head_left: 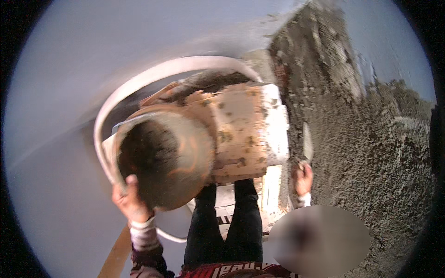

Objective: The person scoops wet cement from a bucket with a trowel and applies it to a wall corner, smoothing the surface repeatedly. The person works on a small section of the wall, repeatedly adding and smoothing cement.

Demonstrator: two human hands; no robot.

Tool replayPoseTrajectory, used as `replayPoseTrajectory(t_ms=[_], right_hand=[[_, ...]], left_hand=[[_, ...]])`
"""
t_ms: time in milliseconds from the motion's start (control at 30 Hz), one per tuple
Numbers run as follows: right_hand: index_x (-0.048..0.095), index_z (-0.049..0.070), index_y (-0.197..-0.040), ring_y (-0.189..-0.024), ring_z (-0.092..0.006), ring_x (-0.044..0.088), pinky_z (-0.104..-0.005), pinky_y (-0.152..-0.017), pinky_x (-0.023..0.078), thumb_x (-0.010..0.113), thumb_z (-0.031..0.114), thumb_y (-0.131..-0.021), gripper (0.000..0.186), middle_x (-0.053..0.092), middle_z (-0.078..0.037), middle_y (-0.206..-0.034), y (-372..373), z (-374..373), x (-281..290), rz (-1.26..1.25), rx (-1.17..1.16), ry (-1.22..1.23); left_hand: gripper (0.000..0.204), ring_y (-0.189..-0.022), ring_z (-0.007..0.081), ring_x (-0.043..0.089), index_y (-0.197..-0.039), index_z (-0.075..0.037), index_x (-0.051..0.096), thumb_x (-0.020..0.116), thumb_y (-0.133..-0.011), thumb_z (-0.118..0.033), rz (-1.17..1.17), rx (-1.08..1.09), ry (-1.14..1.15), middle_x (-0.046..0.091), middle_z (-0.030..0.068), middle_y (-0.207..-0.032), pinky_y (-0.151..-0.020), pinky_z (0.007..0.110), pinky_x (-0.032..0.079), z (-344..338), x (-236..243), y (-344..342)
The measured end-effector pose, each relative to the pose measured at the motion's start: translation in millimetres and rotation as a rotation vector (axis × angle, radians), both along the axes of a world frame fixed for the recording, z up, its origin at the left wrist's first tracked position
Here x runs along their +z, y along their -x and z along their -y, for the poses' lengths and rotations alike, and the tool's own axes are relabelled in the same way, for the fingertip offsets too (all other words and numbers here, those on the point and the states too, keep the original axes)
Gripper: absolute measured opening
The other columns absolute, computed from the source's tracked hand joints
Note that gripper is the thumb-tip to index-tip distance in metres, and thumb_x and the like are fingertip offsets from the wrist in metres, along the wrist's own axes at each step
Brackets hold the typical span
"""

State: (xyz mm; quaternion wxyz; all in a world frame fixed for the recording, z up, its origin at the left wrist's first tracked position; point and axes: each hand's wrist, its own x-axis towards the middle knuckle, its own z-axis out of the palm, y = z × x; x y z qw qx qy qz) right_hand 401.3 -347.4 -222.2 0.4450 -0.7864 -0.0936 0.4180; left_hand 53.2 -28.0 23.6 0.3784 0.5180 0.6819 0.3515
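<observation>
At the lower left, my left hand (130, 201) is closed at the near-left rim of a round bucket (197, 157), thumb uppermost. Dark grey material or shadow fills part of the bucket's inside; blur hides which. A pale curved band (157, 72) arcs round the bucket's far side, and its near end runs down to my left hand. Over on the right, my right hand (303, 178) is closed, fingers bent, beside a rough grey wall of wet mortar (343, 153). From it a narrow pale blade, seemingly a trowel (307, 141) seen edge-on, extends along the mortar.
Beyond my legs (225, 222) lies a wooden board (238, 129) spattered with mortar, with a brightly lit white surface (276, 123) at its right edge. A smooth grey-blue surface (69, 92) spreads across the left. A blurred oval (320, 241) hides the lower right.
</observation>
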Motion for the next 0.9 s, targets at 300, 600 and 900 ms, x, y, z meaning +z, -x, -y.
replayPoseTrajectory(t_ms=[300,600,900], right_hand=[[0.062,0.011,-0.123,-0.082,-0.0329,0.063,-0.0442,-0.069,0.053,0.064,0.007,-0.080,0.043,0.060,-0.013,-0.092,106.1,-176.8,198.1,0.782,0.915,-0.128],[0.056,0.004,-0.127,-0.078,-0.0284,0.063,-0.0408,-0.066,0.050,0.052,0.020,-0.088,0.042,0.061,-0.012,-0.090,214.7,-241.2,169.7,1.218,1.251,0.201],[0.068,0.000,-0.094,-0.079,-0.0363,0.070,-0.0487,-0.072,0.056,0.053,0.017,-0.087,0.024,0.069,-0.022,-0.087,215.8,-222.4,151.8,0.671,1.239,-0.016]], left_hand=[[0.070,-0.146,0.0310,0.027,-0.137,0.006,0.050,0.045,-0.067,0.009,0.065,-0.329,-0.085,0.043,0.0191,-0.149,-0.118,0.040,0.017,9.9,-12.5,26.4],[0.064,-0.146,0.0368,0.025,-0.129,0.004,0.059,0.045,-0.066,0.005,0.032,-0.585,-0.229,0.047,0.0195,-0.146,-0.118,0.043,0.019,21.3,-14.3,37.2],[0.065,-0.146,0.0378,0.025,-0.127,0.006,0.060,0.047,-0.064,0.005,0.045,-0.589,-0.187,0.048,0.0206,-0.144,-0.118,0.044,0.017,20.6,-9.9,43.1]])
